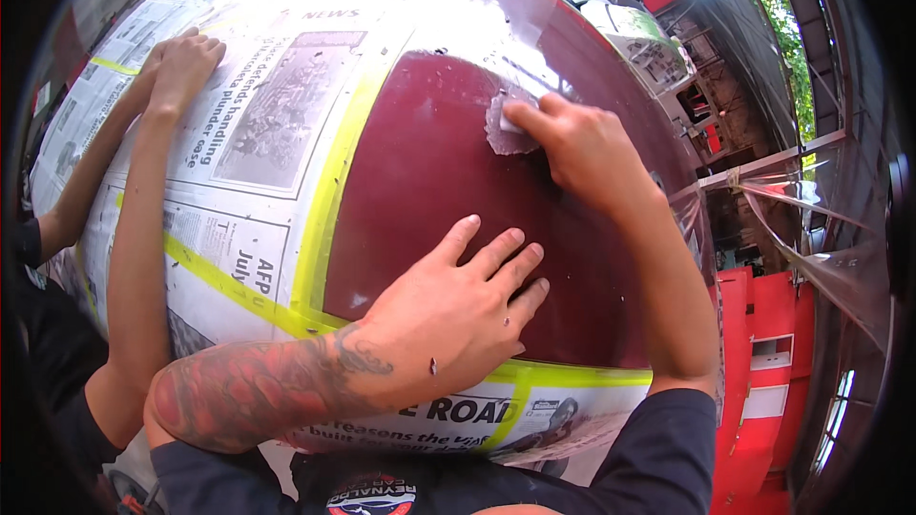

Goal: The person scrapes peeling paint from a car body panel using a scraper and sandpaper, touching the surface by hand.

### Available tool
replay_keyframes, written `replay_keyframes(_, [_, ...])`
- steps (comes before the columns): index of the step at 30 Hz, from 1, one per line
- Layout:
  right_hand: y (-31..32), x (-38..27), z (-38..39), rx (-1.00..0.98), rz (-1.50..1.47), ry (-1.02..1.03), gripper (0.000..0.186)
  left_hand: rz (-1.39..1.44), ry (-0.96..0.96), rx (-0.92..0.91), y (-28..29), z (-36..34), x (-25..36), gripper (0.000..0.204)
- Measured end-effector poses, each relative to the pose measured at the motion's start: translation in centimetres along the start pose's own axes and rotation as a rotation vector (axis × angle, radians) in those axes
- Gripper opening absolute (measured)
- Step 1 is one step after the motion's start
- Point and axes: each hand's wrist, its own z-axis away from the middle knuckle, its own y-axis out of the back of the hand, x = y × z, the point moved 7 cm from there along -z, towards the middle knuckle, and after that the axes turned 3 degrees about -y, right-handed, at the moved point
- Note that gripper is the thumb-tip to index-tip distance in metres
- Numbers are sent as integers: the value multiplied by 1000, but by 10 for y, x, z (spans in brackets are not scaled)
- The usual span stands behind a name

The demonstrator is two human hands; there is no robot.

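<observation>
A dark red car panel (429, 172), bordered by yellow masking tape (329, 200), curves in front of me. My left hand (456, 300) lies on its near part, palm down with fingers spread, holding nothing. The forearm behind it is tattooed. Farther up the panel, my right hand (582, 148) pinches a thin pale-grey piece with ragged edges (510, 133) and presses it against the red surface. Its exact kind cannot be made out. Small pale specks show on the paint, and glare washes out the far part.
Newspaper sheets (258, 124) cover the surface around the panel. At the left, a co-worker's hands (186, 67) rest together on the paper. Clear plastic sheeting (821, 267) hangs from a frame at right, near a red structure (763, 372).
</observation>
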Motion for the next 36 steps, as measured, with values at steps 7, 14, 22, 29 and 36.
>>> replay_keyframes(7, [-3, 10, -9, -33, -16, -97, 37, -58, -14, -24, 1, -2, 5, 57])
replay_keyframes(14, [1, -7, 16, -62, 11, -89, 37, -57, 3, -52, -1, -4, 7, 57])
replay_keyframes(22, [-6, 4, 14, -53, -2, -42, 33, 33, 1, -30, -1, 0, -2, 53])
replay_keyframes(29, [-11, 20, -9, 24, -2, -17, 34, 27, -18, -40, 0, -1, 2, 52])
replay_keyframes(36, [-10, 8, -8, 22, 56, -69, 31, -28, -4, -38, 3, -4, 5, 57])
